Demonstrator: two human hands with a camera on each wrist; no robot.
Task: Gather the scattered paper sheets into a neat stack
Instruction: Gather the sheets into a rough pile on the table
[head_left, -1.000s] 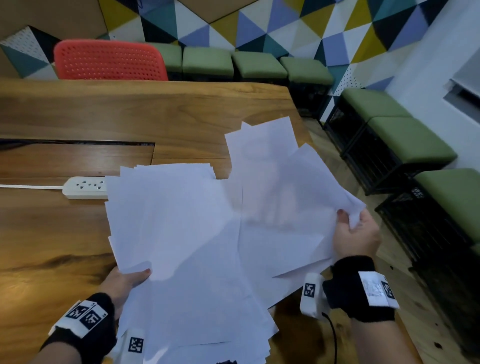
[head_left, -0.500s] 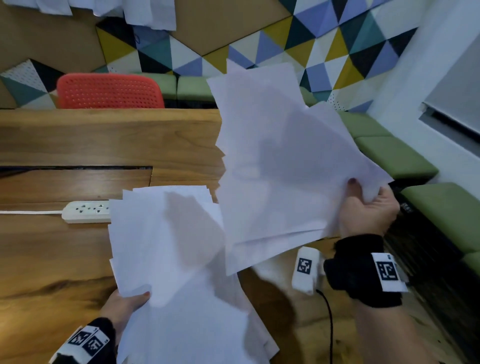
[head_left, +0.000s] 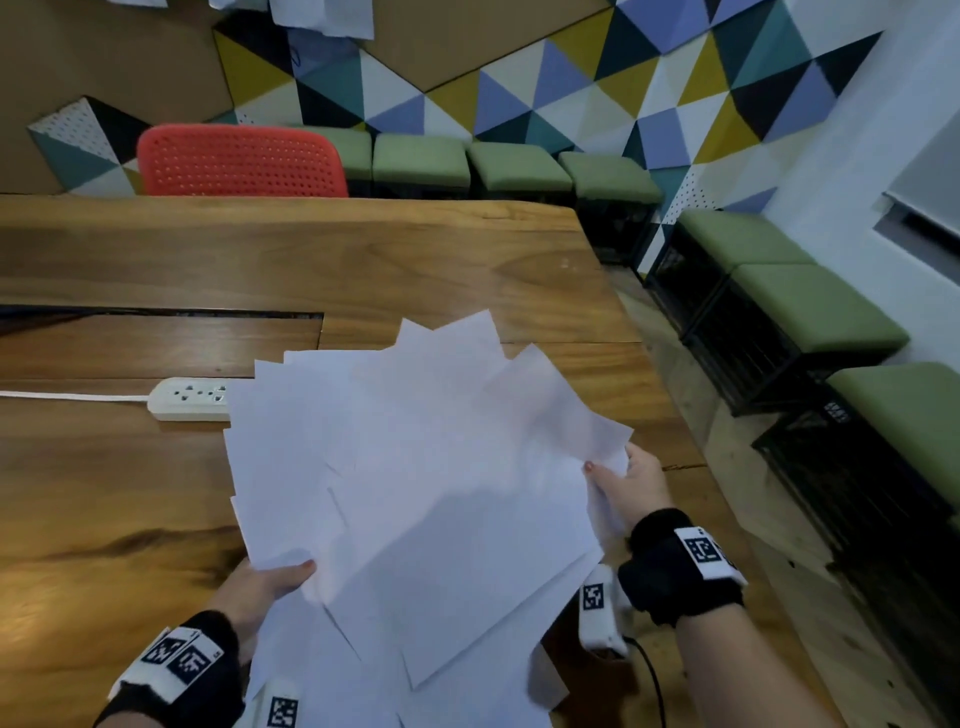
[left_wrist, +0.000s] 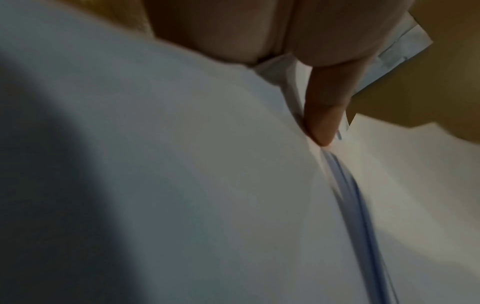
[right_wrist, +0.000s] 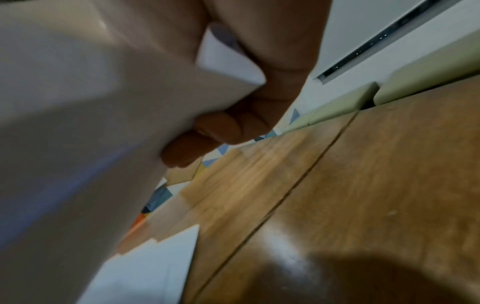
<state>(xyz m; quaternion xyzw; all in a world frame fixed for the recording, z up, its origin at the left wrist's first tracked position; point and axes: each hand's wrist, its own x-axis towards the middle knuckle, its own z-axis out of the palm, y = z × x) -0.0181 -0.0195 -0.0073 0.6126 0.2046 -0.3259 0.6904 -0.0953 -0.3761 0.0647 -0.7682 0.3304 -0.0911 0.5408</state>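
A wooden table (head_left: 415, 260) carries a white power strip (head_left: 189, 399), its right end hidden under paper sheets (head_left: 415, 493).

Head view overhead; wrist views close-up.

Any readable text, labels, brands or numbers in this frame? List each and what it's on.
No readable words or numbers anywhere.
Paper sheets: blank on the sides that show.
Left wristband and right wristband: black-and-white square marker patterns only, no letters.
Wrist camera units: same kind of marker, no text.
Power strip: no marking legible.
Black stool frame: small white marks, too blurred to read.
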